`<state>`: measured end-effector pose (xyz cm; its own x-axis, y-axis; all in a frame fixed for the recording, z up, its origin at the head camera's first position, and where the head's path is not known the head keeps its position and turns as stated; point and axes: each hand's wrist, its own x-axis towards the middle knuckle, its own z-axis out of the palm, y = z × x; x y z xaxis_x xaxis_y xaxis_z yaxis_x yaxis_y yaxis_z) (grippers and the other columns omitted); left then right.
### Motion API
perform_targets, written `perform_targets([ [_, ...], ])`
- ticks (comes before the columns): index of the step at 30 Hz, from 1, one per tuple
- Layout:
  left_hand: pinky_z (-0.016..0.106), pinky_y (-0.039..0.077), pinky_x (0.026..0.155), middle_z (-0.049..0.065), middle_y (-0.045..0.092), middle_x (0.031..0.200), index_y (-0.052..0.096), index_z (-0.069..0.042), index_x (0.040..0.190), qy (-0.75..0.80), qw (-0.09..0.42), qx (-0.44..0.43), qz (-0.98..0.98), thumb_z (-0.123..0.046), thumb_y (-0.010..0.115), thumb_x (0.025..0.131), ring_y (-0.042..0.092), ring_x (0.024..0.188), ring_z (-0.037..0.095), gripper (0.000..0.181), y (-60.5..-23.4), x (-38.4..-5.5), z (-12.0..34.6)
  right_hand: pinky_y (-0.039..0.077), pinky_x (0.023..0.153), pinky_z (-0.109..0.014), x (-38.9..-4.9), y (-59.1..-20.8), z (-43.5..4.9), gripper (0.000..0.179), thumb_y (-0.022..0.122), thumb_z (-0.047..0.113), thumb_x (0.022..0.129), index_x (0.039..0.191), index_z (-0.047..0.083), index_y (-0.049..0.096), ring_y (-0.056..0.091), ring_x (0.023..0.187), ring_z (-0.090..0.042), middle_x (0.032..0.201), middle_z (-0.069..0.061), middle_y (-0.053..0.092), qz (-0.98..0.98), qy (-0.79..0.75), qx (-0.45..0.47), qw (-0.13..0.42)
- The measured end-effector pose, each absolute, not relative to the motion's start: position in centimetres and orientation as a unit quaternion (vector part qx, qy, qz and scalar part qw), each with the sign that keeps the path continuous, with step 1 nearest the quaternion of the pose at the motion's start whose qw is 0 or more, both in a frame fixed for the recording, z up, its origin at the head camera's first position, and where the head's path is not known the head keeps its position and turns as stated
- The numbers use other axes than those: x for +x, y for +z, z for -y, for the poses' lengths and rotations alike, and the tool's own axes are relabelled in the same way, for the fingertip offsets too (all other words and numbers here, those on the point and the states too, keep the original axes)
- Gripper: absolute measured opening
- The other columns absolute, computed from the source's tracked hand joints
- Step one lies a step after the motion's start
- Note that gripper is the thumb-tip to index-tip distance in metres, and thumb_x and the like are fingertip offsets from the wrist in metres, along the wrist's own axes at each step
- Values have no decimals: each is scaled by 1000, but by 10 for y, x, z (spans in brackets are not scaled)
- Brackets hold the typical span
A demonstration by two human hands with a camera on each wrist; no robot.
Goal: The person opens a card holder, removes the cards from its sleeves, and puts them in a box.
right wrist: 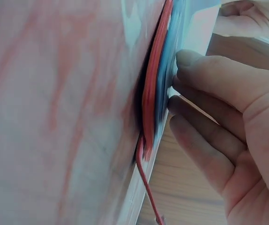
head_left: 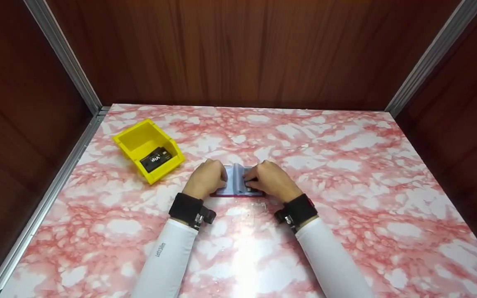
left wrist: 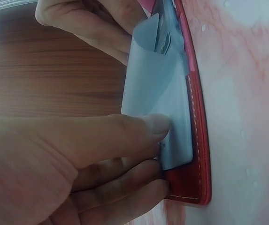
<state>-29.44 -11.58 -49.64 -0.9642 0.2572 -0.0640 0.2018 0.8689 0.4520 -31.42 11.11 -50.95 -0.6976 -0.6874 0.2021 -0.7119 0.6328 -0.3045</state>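
An open red card holder (head_left: 238, 195) with clear plastic sleeves (head_left: 231, 178) lies on the table between both hands. My left hand (head_left: 207, 180) grips its left side; in the left wrist view the thumb (left wrist: 157, 124) presses on a sleeve, the other fingers curled behind it. A sleeve bends upward in the middle, and a dark card (left wrist: 163, 40) shows past its curled edge. My right hand (head_left: 273, 180) is at the right half, thumb and bent fingertips (right wrist: 174, 104) touching the sleeves. I cannot tell whether they pinch a card there.
A yellow bin (head_left: 162, 176) stands on the table at the left, with black cards (head_left: 155, 159) in it. Wooden panels (head_left: 238, 54) enclose the back and sides of the marbled table (head_left: 346, 178). A thin red cord (right wrist: 146, 180) hangs from the card holder's end.
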Motion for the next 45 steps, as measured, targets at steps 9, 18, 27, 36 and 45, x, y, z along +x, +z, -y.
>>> perform_targets([
  [9, 35, 58, 78, 7, 81, 94, 85, -7, 97, 233, 66, 128, -962, -10, 79, 96, 66, 77, 18, 7, -494, -294, 123, 65, 78, -35, -313, -510, -108, 12, 84, 19, 96, 102, 11, 88, 80, 87, -14, 99, -4, 86, 902, 188, 388, 25],
  [18, 40, 59, 91, 8, 81, 94, 85, -6, 98, 244, 64, 115, -961, -12, 79, 97, 69, 91, 22, 8, -492, -295, 135, 59, 70, -29, -316, -509, -107, 10, 84, 18, 95, 101, 11, 88, 68, 76, -6, 95, -2, 86, 899, 210, 384, 21],
  [27, 39, 60, 89, 8, 84, 94, 86, -6, 97, 261, 76, 117, -955, -11, 78, 96, 68, 84, 18, 9, -491, -296, 142, 66, 86, -37, -316, -511, -103, 16, 81, 15, 98, 112, 10, 87, 81, 100, -17, 109, -5, 86, 899, 230, 373, -9],
  [36, 34, 53, 82, 7, 83, 92, 86, -7, 95, 264, 66, 124, -954, -12, 78, 97, 63, 82, 18, 10, -483, -297, 147, 65, 99, -42, -318, -502, -101, 20, 79, 12, 99, 119, 10, 85, 80, 116, -23, 118, -7, 84, 894, 246, 372, -40],
  [45, 29, 48, 75, 7, 83, 97, 87, -8, 99, 277, 58, 118, -952, -13, 78, 97, 63, 80, 17, 11, -481, -297, 155, 65, 98, -40, -321, -499, -86, 19, 78, 13, 100, 117, 11, 86, 80, 116, -19, 119, -5, 84, 884, 258, 390, -16],
])
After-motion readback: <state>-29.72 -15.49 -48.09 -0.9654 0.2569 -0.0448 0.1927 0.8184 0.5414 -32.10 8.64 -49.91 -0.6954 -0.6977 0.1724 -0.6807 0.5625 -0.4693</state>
